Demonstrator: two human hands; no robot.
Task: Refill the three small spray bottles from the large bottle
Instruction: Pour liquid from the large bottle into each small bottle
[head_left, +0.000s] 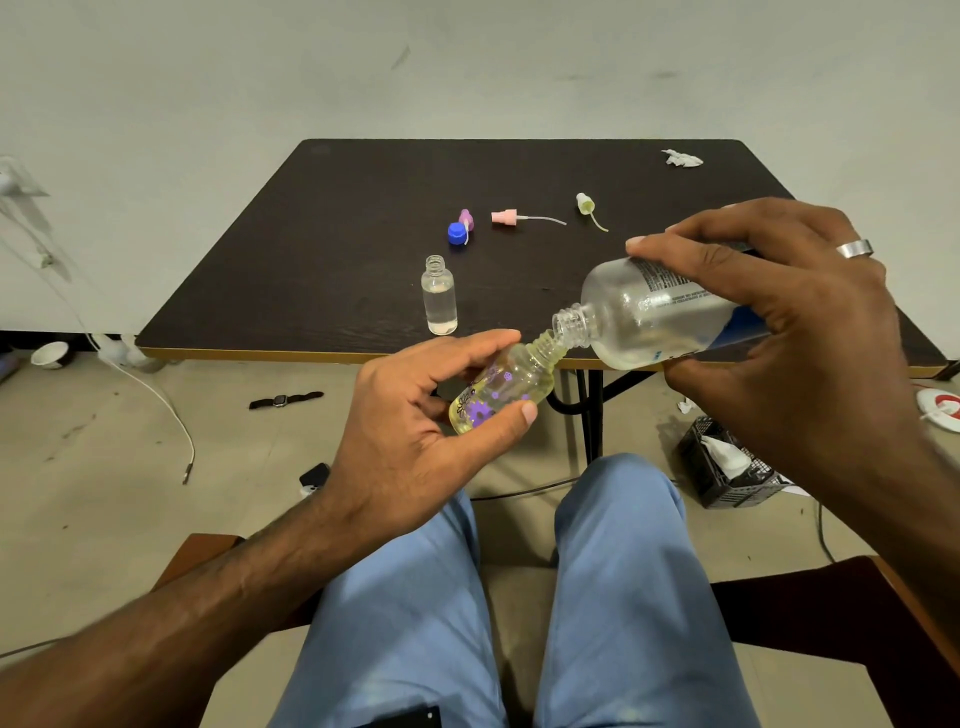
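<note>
Dark wood-grain desk sits beyond a seated person pouring between bottles over their lap.

Right hand curls around the tilted large bottle, its neck touching the yellow floral spray bottle pinched in the left hand; a clear small bottle stands uncapped on the desk, spray tops lying behind.

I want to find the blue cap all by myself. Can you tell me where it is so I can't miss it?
Look at the dark table and find the clear little bottle standing up near the front edge. Just behind it lies the blue cap, touching a purple sprayer top. It is the only blue one; the tops to its right are pink and yellowish.
</note>
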